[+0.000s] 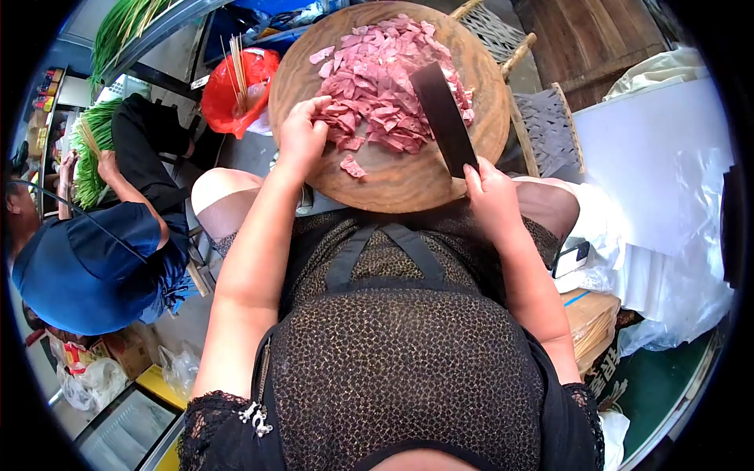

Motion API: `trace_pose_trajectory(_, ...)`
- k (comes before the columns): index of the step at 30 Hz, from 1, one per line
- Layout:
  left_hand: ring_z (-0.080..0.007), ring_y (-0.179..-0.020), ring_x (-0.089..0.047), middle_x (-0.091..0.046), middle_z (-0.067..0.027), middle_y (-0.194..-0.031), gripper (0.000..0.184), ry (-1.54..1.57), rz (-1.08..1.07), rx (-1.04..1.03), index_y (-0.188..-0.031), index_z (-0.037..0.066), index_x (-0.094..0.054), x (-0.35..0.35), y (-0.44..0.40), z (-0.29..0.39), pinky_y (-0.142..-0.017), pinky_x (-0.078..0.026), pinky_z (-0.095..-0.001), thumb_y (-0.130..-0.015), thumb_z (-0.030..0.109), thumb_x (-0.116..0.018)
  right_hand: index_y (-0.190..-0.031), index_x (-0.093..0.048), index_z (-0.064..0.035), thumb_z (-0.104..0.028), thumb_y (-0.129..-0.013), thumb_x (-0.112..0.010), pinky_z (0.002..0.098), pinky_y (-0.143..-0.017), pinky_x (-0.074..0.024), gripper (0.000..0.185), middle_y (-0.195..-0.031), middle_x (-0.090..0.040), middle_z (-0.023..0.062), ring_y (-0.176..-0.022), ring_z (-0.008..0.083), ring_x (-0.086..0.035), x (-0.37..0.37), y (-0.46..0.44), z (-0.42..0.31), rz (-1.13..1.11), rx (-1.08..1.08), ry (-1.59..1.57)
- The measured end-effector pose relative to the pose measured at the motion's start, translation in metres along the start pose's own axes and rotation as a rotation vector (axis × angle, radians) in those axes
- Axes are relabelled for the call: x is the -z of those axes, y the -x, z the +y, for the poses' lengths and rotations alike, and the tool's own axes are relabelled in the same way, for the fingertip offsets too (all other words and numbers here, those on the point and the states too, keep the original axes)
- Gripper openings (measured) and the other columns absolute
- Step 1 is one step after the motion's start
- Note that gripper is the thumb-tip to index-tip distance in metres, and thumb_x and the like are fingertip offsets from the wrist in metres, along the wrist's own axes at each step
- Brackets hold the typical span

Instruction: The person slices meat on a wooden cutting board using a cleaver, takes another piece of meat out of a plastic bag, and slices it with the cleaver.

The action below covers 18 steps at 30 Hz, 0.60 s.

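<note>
A patterned top [408, 369] with black straps fills the near part of the view, and a bare arm reaches away on each side of it. Beyond it, between the bent knees, is a round wooden board [385, 191].

Cut meat [385, 86] lies heaped over the middle of the board and towards its far edge, in thin pink-red flakes. One piece lies apart from the heap, towards the board's near left edge.

The left hand [302, 141] is over the board's left edge, its fingers bent at the left side of the meat. Whether they pinch a piece or are merely resting there, I cannot tell.

The right hand [488, 192] is closed around the handle of a cleaver [442, 114] at the board's near right edge. The dark blade slants away and to the left, over the right side of the heap; whether it touches the meat is unclear.

Just beside the board's left edge is a red bag [224, 94] with thin sticks [237, 72] standing in it. Farther left, another person in a blue top [90, 263] holds sticks near green stalks [96, 145].

Beside the board's right edge are woven seats [547, 129], and beyond them a white surface [636, 149] with clear plastic [683, 267] at its near side. Nearer, by the right forearm, is a cardboard box [589, 326].
</note>
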<state>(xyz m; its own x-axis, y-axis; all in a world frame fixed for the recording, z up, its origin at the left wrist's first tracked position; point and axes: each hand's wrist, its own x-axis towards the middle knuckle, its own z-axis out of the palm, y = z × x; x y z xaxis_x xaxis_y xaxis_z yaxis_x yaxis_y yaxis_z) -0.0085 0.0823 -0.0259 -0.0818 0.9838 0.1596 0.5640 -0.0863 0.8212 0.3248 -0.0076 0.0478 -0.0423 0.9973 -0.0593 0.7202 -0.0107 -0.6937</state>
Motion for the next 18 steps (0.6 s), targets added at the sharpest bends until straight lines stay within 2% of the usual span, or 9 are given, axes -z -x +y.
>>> trace_pose_trajectory(2,-0.0170,-0.103,-0.066,-0.067,-0.0108,-0.114,0.043,0.267,-0.030,0.104,-0.122,0.000,-0.065,-0.005,-0.010,-0.011,-0.095,-0.052,-0.0292,-0.082,-0.008,-0.050,-0.109,-0.064,-0.0026,-0.021,-0.098,-0.055,0.0486,-0.075,-0.0512,0.023,-0.091,-0.067,0.0254,-0.086,0.0440,-0.064,-0.001,0.000,0.001,0.032,0.057,0.051)
trace_pose_trajectory(5,-0.0144,-0.105,-0.065,-0.067,-0.0082,-0.116,0.040,0.351,-0.055,0.130,-0.123,0.001,-0.065,-0.002,-0.021,-0.003,-0.095,-0.050,-0.0280,-0.087,-0.007,-0.052,-0.108,-0.064,-0.0025,-0.021,-0.097,-0.056,0.0495,-0.075,-0.0510,0.023,-0.091,-0.067,0.0253,-0.086,0.0442,-0.064,-0.001,-0.001,-0.002,0.031,0.028,0.039)
trace_pose_trajectory(6,-0.0120,-0.106,-0.062,-0.067,-0.0044,-0.118,0.036,0.304,-0.058,0.098,-0.130,0.002,-0.061,0.003,-0.021,0.014,-0.095,-0.049,-0.0263,-0.096,-0.002,-0.051,-0.108,-0.064,-0.0025,-0.021,-0.097,-0.056,0.0495,-0.075,-0.0510,0.023,-0.091,-0.067,0.0253,-0.086,0.0442,-0.064,-0.001,-0.001,-0.001,0.032,0.027,0.038)
trace_pose_trajectory(9,-0.0112,-0.107,-0.061,-0.067,-0.0045,-0.119,0.031,0.532,-0.061,0.241,-0.130,0.002,-0.062,0.005,-0.035,0.005,-0.096,-0.048,-0.0268,-0.100,0.006,-0.054,-0.108,-0.064,-0.0025,-0.021,-0.097,-0.055,0.0497,-0.075,-0.0510,0.023,-0.091,-0.067,0.0254,-0.086,0.0440,-0.064,-0.003,-0.002,0.004,0.027,0.012,0.050)
trace_pose_trajectory(11,-0.0109,-0.108,-0.061,-0.066,-0.0052,-0.121,0.030,0.510,-0.076,0.248,-0.129,0.002,-0.062,0.009,-0.037,-0.005,-0.095,-0.049,-0.0272,-0.101,0.013,-0.056,-0.107,-0.064,-0.0023,-0.021,-0.097,-0.055,0.0497,-0.075,-0.0510,0.022,-0.090,-0.067,0.0253,-0.086,0.0443,-0.064,-0.004,-0.002,0.006,0.040,0.042,0.074)
trace_pose_trajectory(13,-0.0099,-0.109,-0.060,-0.065,-0.0066,-0.124,0.031,0.225,-0.080,0.242,-0.128,0.001,-0.062,0.014,-0.035,-0.007,-0.094,-0.049,-0.0268,-0.101,0.015,-0.058,-0.106,-0.064,-0.0020,-0.021,-0.097,-0.055,0.0497,-0.075,-0.0510,0.023,-0.090,-0.067,0.0254,-0.086,0.0443,-0.064,-0.005,-0.001,0.003,0.041,0.028,0.056)
trace_pose_trajectory(14,-0.0143,-0.106,-0.062,-0.066,-0.0092,-0.120,0.036,0.095,-0.041,0.184,-0.124,0.001,-0.065,0.014,-0.032,-0.019,-0.093,-0.050,-0.0293,-0.094,0.021,-0.068,-0.105,-0.063,-0.0017,-0.021,-0.097,-0.055,0.0497,-0.076,-0.0510,0.023,-0.090,-0.067,0.0255,-0.086,0.0443,-0.064,-0.004,-0.001,0.001,0.046,0.016,0.037)
trace_pose_trajectory(15,-0.0143,-0.106,-0.062,-0.066,-0.0092,-0.120,0.036,0.094,-0.041,0.188,-0.124,0.001,-0.065,0.016,-0.025,-0.010,-0.093,-0.050,-0.0293,-0.094,0.021,-0.068,-0.105,-0.063,-0.0017,-0.021,-0.097,-0.055,0.0497,-0.076,-0.0510,0.023,-0.090,-0.067,0.0255,-0.086,0.0443,-0.064,-0.004,-0.001,0.000,0.041,0.015,0.037)
trace_pose_trajectory(18,-0.0305,-0.096,-0.065,-0.065,-0.0157,-0.104,0.041,-0.374,-0.164,-0.146,-0.113,0.008,-0.071,0.019,0.004,0.021,-0.089,-0.052,-0.0381,-0.077,0.025,-0.081,-0.104,-0.063,-0.0011,-0.022,-0.097,-0.055,0.0500,-0.076,-0.0508,0.023,-0.090,-0.067,0.0257,-0.086,0.0443,-0.064,-0.002,-0.002,-0.001,0.037,0.010,0.031)
